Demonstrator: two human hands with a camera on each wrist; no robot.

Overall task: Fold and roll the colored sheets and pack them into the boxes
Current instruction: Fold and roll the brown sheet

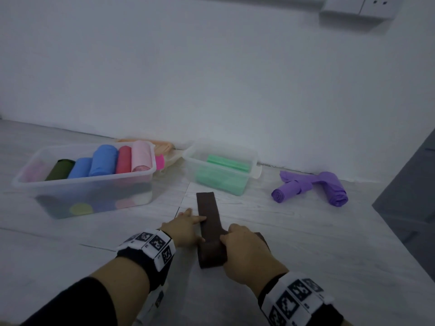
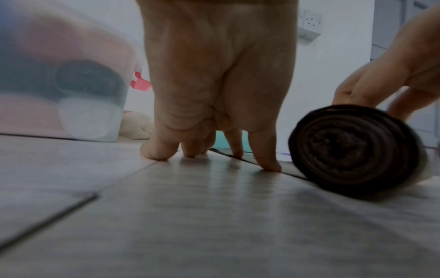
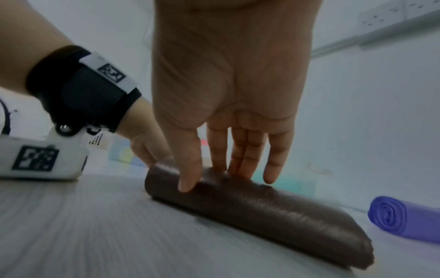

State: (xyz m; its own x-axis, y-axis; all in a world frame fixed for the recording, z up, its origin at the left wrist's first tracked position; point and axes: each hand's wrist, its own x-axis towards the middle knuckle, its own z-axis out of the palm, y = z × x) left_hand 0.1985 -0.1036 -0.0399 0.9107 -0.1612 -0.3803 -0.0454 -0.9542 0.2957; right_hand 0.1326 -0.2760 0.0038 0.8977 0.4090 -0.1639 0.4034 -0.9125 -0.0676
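A brown sheet [image 1: 207,208], folded into a narrow strip, lies on the floor and is rolled up at its near end into a brown roll [image 3: 262,210] [image 2: 354,148]. My right hand [image 1: 235,238] [image 3: 228,169] lies over the roll, with straight fingers and thumb pressing on its top. My left hand [image 1: 190,218] [image 2: 214,150] stands with straight fingertips on the floor and on the strip's left edge, just ahead of the roll. A large clear box [image 1: 23,182] holds several coloured rolls. A small clear box [image 1: 254,156] holds green rolls [image 1: 226,163].
A purple sheet [image 1: 313,187] [image 3: 400,220], partly rolled, lies on the floor to the right. Peach and pink sheets [image 1: 162,147] sit behind the large box by the white wall. A grey surface [image 1: 409,184] stands at the far right.
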